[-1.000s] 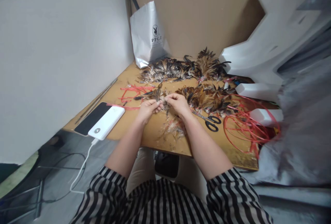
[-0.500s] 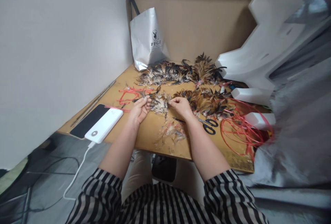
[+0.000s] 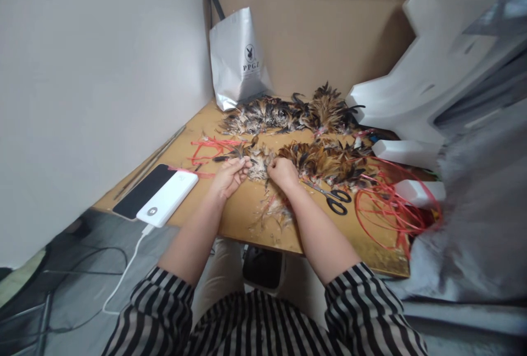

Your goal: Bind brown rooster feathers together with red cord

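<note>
Left grip (image 3: 230, 176) and right grip (image 3: 284, 173), fingers drawn together on what I cannot tell, flank pale feathers (image 3: 258, 170), likely light, soft, easily bent, best pinched near the base.

Small feather clump (image 3: 258, 169), pale and fluffy, darker brown tips, loose on tabletop (image 3: 242, 221).

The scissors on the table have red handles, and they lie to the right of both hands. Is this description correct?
Not entirely: in the head view the scissors are black-handled, not red-handled. They do lie on the table, to the right of both the left hand and the right hand.
</note>
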`<state>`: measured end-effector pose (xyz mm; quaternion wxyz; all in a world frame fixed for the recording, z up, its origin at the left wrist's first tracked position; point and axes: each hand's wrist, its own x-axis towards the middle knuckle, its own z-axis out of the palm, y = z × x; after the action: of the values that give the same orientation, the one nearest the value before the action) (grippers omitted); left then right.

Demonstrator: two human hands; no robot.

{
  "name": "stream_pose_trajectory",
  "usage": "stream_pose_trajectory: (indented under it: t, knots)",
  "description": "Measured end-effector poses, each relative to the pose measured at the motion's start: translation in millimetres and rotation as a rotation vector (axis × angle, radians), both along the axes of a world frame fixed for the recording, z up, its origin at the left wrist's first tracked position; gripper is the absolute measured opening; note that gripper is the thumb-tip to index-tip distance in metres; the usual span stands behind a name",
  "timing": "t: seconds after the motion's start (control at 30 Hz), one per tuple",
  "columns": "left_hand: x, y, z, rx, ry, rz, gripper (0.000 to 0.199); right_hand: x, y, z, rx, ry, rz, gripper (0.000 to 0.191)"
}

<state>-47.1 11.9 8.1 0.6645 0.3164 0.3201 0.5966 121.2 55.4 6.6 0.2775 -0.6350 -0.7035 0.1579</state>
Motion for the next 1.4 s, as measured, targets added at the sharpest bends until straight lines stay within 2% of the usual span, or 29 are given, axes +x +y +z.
stream_pose_trajectory:
  t: [0.1, 0.17, 0.3, 0.4, 0.53, 0.83, 1.07, 1.2, 1.4]
  knots:
    - [-0.1, 0.2, 0.4, -0.007, 0.008, 0.004, 0.024, 6.9, 4.4, -4.6, -0.035, 0.276, 0.074, 0.014]
    - [0.3, 0.3, 0.8, -0.009, 0.019, 0.008, 0.023, 11.0, 5.1, -4.6, -0.135, 0.532, 0.094, 0.013]
    - [2.8, -0.4, 0.2, 0.005, 0.074, 0.014, 0.025, 14.4, 0.3, 5.1, -0.365, 0.991, 0.092, 0.021]
    - [7.1, -2.4, -0.5, 0.021, 0.160, 0.014, 0.027, 13.0, -5.4, 14.1, -0.404, 1.161, 0.146, 0.027]
    - [14.5, -5.2, -1.1, 0.042, 0.267, 0.010, 0.029, 6.9, -11.5, 18.7, -0.341, 1.185, 0.184, 0.026]
    - [20.0, -4.7, -2.8, 0.059, 0.348, 0.058, 0.031, -14.1, -18.3, 9.2, -0.031, 0.950, 0.191, 0.016]
    - [21.8, -4.8, -2.9, 0.074, 0.405, 0.062, 0.025, -26.7, -21.6, -0.5, 0.021, 0.876, 0.191, 0.013]
    - [21.0, -4.1, -3.7, 0.085, 0.423, 0.061, 0.023, -26.6, -22.9, 2.3, -0.052, 0.986, 0.193, 0.015]
    - [17.8, -4.0, -4.4, 0.053, 0.337, 0.049, 0.025, -19.9, -23.9, 9.8, -0.337, 1.240, 0.144, 0.024]
